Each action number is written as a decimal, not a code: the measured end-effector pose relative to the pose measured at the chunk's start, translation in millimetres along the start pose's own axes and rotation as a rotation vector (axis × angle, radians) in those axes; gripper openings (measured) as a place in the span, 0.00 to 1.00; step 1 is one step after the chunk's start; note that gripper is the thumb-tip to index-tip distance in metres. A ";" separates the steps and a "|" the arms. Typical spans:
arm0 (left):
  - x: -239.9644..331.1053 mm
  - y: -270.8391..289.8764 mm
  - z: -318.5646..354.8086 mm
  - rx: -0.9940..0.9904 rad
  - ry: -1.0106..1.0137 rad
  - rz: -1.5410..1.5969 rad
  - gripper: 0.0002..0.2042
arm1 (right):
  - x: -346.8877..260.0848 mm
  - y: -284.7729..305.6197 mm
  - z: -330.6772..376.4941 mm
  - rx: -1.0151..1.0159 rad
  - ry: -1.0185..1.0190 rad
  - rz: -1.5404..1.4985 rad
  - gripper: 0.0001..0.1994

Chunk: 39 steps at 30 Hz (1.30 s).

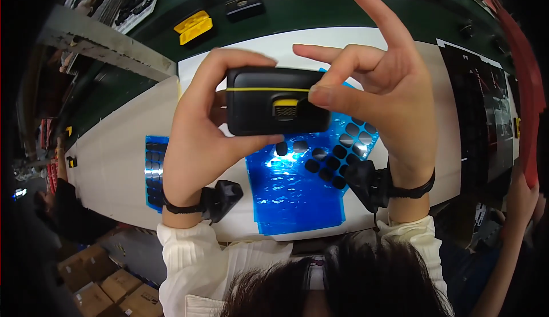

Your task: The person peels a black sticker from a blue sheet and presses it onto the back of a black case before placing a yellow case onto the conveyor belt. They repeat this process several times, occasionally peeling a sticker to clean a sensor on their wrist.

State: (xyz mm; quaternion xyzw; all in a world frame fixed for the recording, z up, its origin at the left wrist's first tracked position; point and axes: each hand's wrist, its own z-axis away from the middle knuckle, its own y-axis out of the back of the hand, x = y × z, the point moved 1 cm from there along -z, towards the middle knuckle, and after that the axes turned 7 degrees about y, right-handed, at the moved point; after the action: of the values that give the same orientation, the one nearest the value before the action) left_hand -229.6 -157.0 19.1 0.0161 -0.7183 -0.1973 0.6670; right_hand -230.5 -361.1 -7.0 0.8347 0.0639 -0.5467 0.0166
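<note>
Over blue film point(297, 202), both hands point(197, 125) point(394, 91) grip a black case point(254, 111); carton point(140, 302) print is unreadable.

Cream, pleated sleeves point(189, 254) cover the forearms. Each wrist wears a narrow black strap point(414, 189) bearing a chunky, angular black block point(225, 198); a thin dark cable point(375, 220) hangs from the right one.

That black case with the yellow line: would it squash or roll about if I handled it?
The black case seems stiff, as it shows no bend in the left hand. Its boxy shape makes rolling unlikely. The smooth-looking shell might be slightly slippery.
</note>
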 end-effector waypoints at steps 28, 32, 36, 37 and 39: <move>-1.5 -17.6 -9.9 0.038 -0.094 0.162 0.34 | 11.4 -5.7 6.7 -0.039 -0.164 -0.153 0.39; 1.5 -17.2 -8.5 0.078 -0.094 0.175 0.34 | 2.6 -13.0 10.0 -0.036 -0.162 -0.165 0.40; 2.2 -19.7 -8.4 0.119 -0.104 0.143 0.34 | -1.0 -20.2 5.2 -0.038 -0.156 -0.182 0.40; 1.8 -20.6 -8.8 0.119 -0.107 0.140 0.34 | -0.6 -25.5 3.1 -0.039 -0.156 -0.189 0.40; 1.1 -22.1 -10.0 0.147 -0.130 0.138 0.34 | -1.7 -27.3 4.8 -0.043 -0.156 -0.208 0.40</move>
State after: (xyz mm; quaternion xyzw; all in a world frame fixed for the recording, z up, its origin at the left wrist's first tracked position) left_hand -225.3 -180.3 13.8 0.0028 -0.7719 -0.0986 0.6281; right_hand -239.0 -334.7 -6.3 0.7781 0.1604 -0.6070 -0.0172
